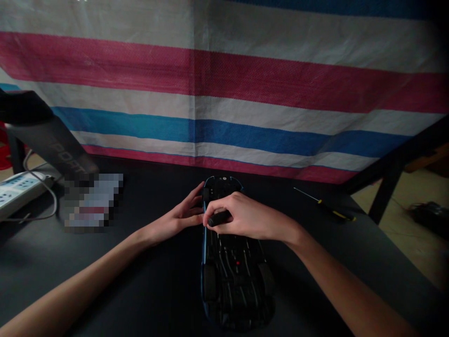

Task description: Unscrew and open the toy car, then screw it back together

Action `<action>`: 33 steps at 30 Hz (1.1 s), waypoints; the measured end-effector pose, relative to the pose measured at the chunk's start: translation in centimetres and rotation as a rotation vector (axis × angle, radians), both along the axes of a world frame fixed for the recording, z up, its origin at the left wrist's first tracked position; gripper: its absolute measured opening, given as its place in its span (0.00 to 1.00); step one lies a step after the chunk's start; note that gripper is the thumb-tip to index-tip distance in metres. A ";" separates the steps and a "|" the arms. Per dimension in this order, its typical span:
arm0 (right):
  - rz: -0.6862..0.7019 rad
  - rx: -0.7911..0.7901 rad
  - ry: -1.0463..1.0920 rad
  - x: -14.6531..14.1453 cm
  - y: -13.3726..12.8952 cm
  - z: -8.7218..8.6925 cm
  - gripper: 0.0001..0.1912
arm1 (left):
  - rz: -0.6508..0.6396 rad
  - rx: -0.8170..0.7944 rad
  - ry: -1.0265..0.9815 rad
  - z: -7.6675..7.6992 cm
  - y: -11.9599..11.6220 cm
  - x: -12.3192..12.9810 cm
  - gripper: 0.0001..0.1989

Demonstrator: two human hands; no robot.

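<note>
A toy car (238,281) lies upside down on the dark table, its black underside up and blue body showing along the left edge. My right hand (245,215) is closed around a thick black tool handle (218,218) over the upper part of the underside. The tool's other end is hidden by my fingers. Along the car's left side, my left hand (185,213) rests with fingers stretched out and spread, its fingertips at the body's edge. A screwdriver (342,215) with a black and yellow handle lies to the right, apart from both hands.
At the left stand a white power strip (23,189) with a cable and a grey stand-like object (59,140). A blurred-out flat item (96,201) lies beside them. Behind the table (147,290) hangs a striped plastic sheet (210,93). The table's right edge slants away.
</note>
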State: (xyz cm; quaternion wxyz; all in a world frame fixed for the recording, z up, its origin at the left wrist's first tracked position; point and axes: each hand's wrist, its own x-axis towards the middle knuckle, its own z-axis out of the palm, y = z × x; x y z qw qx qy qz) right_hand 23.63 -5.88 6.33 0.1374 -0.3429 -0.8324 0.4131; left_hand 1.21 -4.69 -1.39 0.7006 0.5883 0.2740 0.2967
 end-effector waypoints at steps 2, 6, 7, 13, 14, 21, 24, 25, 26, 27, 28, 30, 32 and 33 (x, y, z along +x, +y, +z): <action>0.004 0.001 0.001 0.1 0.0 0.1 0.07 | -0.007 -0.002 0.000 -0.1 0.0 -0.1 0.44; -0.025 0.066 0.003 0.6 -0.1 0.8 0.08 | 0.021 -0.014 0.065 -0.1 0.1 -0.2 0.46; -0.048 0.090 0.019 0.8 -0.1 1.2 0.08 | 0.030 -0.018 0.080 -0.1 0.1 -0.2 0.46; -0.200 0.100 0.196 1.7 -0.6 3.1 0.14 | -0.005 -0.057 0.026 0.6 -0.3 0.2 0.51; -0.215 0.086 0.218 1.7 -0.7 3.3 0.15 | -0.012 -0.060 0.016 0.6 -0.3 0.3 0.52; -0.284 0.333 0.218 1.8 -1.0 3.7 0.12 | 0.023 -0.070 0.053 1.0 0.5 1.2 0.49; -0.267 0.327 0.167 1.7 -1.3 3.7 0.10 | 0.022 -0.096 0.101 1.8 1.4 1.8 0.36; -0.250 0.312 0.149 1.7 -1.4 3.7 0.10 | 0.024 -0.079 0.121 2.1 1.6 1.9 0.35; -0.232 0.298 0.130 1.6 -1.6 3.7 0.10 | 0.015 -0.066 0.135 2.3 1.7 2.0 0.34; -0.218 0.286 0.115 1.6 -1.8 3.8 0.09 | -0.001 -0.054 0.140 2.4 1.8 2.0 0.34; -0.205 0.274 0.103 1.6 -2.0 3.9 0.10 | -0.015 -0.040 0.138 2.4 1.8 2.0 0.35; -0.181 0.263 0.087 1.4 -2.3 4.0 0.10 | -0.027 -0.008 0.120 2.2 1.5 1.9 0.36; -0.166 0.281 0.084 1.3 -2.6 4.1 0.09 | -0.021 0.043 0.103 1.8 1.2 1.8 0.39; -0.160 0.298 0.087 1.2 -2.7 4.1 0.09 | -0.018 0.068 0.101 1.6 1.1 1.7 0.40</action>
